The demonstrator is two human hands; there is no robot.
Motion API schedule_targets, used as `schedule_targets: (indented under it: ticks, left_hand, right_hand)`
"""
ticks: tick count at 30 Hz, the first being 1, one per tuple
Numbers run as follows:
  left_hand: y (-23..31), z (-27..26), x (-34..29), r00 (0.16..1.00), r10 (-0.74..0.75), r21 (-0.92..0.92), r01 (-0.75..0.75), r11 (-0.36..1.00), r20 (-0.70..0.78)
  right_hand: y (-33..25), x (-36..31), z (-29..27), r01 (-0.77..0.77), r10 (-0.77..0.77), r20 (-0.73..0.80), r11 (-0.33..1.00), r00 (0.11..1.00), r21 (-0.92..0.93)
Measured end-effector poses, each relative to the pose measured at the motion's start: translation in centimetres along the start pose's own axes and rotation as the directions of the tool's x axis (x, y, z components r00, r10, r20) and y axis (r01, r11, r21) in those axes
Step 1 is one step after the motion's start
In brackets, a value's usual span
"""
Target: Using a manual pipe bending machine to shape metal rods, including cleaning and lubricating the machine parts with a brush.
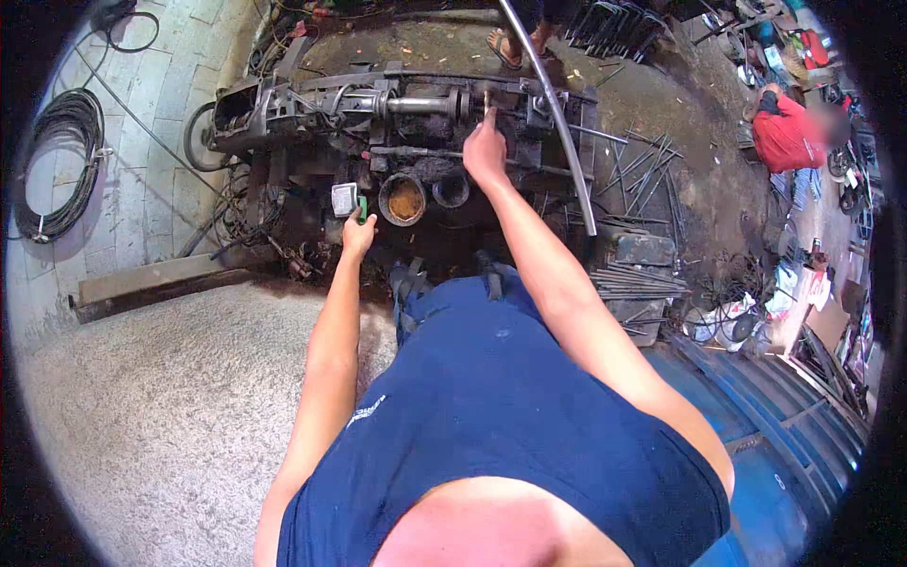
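My left hand (358,232) is closed on the green part of a small object with a pale square face (344,199); its exact kind is unclear. Just right of it is a round pot (382,210) holding orange-brown material, with a darker round container (452,195) beside that. Farther forward, my right hand (486,153) reaches to a greasy bench machine (283,126) with a shiny horizontal shaft (422,106). The fingers are closed, and a thin tan piece shows at their tips, too small to name.
A long metal bar (557,118) slants down past my right forearm. Thin rods (647,161) lie on the floor at right, near stacked rods (638,282). A cable coil (59,165) lies far left. A sandalled foot (505,47) and a person in red (789,132) are nearby.
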State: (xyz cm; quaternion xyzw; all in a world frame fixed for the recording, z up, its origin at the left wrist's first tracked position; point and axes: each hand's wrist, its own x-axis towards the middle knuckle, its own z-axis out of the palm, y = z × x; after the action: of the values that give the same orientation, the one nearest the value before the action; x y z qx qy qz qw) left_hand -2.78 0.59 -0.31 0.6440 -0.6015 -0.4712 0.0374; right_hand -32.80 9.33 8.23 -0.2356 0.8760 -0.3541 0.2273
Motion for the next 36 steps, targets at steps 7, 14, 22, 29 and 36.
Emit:
schedule_targets:
  ticks: [7, 14, 22, 29, 36]
  left_hand:
    - [-1.3, 0.2, 0.6, 1.000, 0.008, -0.027, -0.009, 1.000, -0.025]
    - [-0.8, -0.3, 1.0, 0.999, 0.025, 0.146, -0.022, 0.989, -0.020]
    - [-0.1, -0.4, 2.0, 0.998, -0.065, 0.253, 0.057, 0.966, 0.024]
    - [-0.2, -0.4, 2.8, 0.995, -0.101, 0.274, 0.099, 0.957, -0.005]
    - [0.1, -0.4, 1.8, 0.996, -0.088, 0.284, 0.086, 0.955, -0.004]
  right_hand:
    - [5.2, -4.3, 0.3, -0.032, 0.071, 0.224, 0.984, 0.972, -0.175]
    - [8.4, -7.6, -1.6, -0.124, 0.129, 0.210, 0.992, 0.969, -0.039]
    - [8.1, -6.4, -2.2, -0.101, 0.109, 0.180, 0.994, 0.978, -0.048]
    - [8.8, -6.5, -2.1, -0.133, 0.151, 0.190, 0.986, 0.970, -0.104]
    - [7.7, -5.9, -1.6, -0.102, 0.096, 0.177, 0.995, 0.979, 0.023]
